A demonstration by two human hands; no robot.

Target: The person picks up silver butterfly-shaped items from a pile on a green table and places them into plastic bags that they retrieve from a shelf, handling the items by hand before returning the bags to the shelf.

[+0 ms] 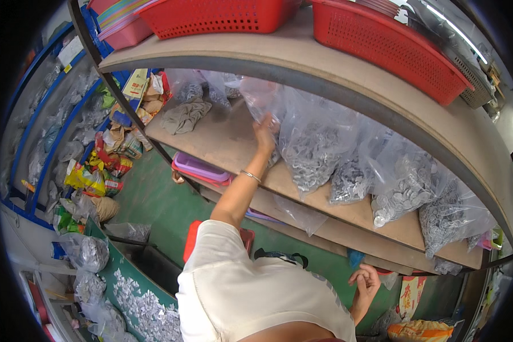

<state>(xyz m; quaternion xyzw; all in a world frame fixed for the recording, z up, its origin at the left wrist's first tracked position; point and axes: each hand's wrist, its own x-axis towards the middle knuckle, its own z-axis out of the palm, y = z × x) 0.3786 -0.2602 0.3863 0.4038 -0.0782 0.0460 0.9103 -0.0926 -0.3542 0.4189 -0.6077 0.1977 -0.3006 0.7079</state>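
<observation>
My left arm, with a bangle at the wrist, reaches up to the middle shelf. There my left hand (263, 135) is closed on a clear plastic bag (260, 97); its fingertips are partly hidden by the film. Just right of it stands a large clear bag of small silvery metal parts (312, 151). Low on the right, my right hand (365, 285) hangs below the shelves with its fingers loosely bent and apart, nothing seen in them. A small blue plastic piece (355, 257) is close above that hand.
More bags of metal parts (404, 191) line the shelf (228, 128), beside a grey cloth (186, 115). Red baskets (382, 54) fill the top board. Left are blue racks (54, 128), crumpled packaging (88, 178) and a green bin (119, 256) with silvery pieces.
</observation>
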